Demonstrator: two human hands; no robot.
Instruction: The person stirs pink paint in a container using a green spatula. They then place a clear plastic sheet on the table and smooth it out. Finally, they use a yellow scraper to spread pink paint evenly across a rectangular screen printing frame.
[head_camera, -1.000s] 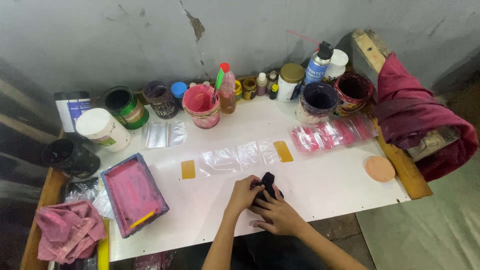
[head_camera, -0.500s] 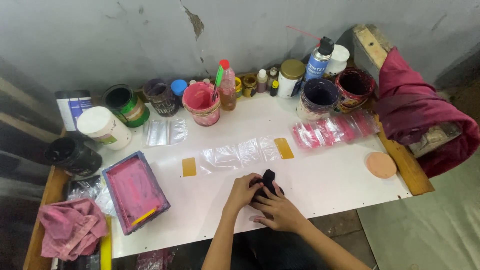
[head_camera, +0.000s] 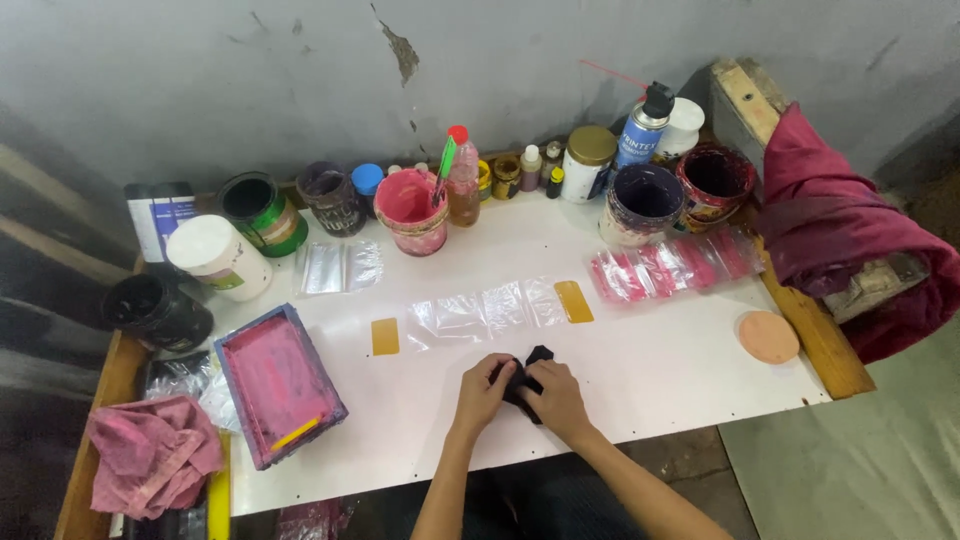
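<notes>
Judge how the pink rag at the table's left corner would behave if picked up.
The pink rag lies crumpled in soft folds, so it would probably droop and hang limp. It looks thin, so likely light. Being cloth, it should not roll or slip easily.

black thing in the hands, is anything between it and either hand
Nothing visible does. Both the left hand and the right hand close directly on the small black thing, just above the white table.

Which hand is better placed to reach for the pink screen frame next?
Left. The left hand is on the frame's side of the table; the right hand would have to cross over it. Both hands grip the black object, so one must let go.
</notes>
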